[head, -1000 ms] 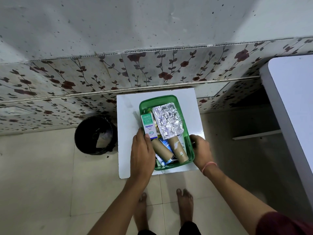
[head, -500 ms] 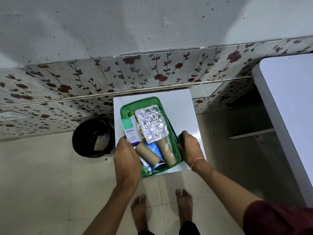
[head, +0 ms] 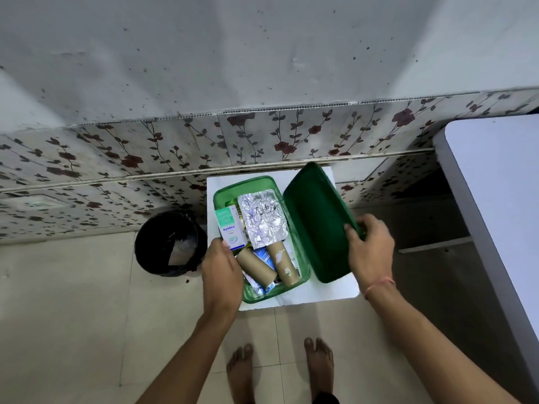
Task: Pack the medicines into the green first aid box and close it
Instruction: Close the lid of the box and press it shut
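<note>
While packed: box (head: pixel 256 297) full, lid (head: pixel 315 223) off.
Right hand (head: pixel 370 252): gripping lid.
Left hand (head: pixel 221 275): steadying box.
Advice: align edges, press evenly.

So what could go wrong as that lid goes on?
The foil strip and the cardboard rolls lie heaped near the rim of the green box, so the lid in the right hand may not seat. The box sits near the small table's front edge; pressing down could tip it.
</note>
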